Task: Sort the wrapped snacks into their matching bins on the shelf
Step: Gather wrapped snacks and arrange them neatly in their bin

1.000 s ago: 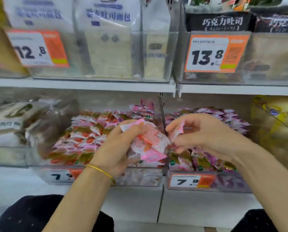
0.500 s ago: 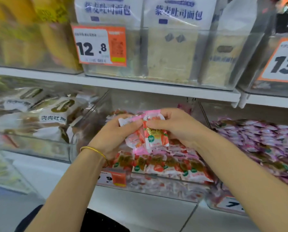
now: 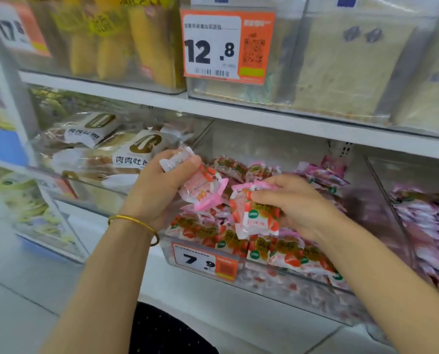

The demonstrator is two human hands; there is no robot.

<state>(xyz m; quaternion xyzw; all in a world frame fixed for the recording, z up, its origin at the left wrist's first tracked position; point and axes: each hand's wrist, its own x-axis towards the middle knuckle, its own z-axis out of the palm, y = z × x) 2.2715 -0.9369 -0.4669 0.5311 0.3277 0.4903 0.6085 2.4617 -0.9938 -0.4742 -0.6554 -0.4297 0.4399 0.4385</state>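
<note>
Left hand (image 3: 157, 190): gripped a small bunch of pink snack packets (image 3: 200, 186), over the left side of the clear bin (image 3: 277, 279).
Right hand (image 3: 297, 208): pinched one strawberry packet (image 3: 256, 218), upright, just above the front rows of the same packets.
Hands: near each other, not touching.
Edges: front wall carried the 7.9 price tag (image 3: 204, 261); the upper shelf board (image 3: 238, 113) was close overhead.
Open room: the rear right of the bin.

Open room lies above the snack pile (image 3: 284, 251) in the clear bin (image 3: 241, 141), beneath the shelf board (image 3: 264, 121).
</note>
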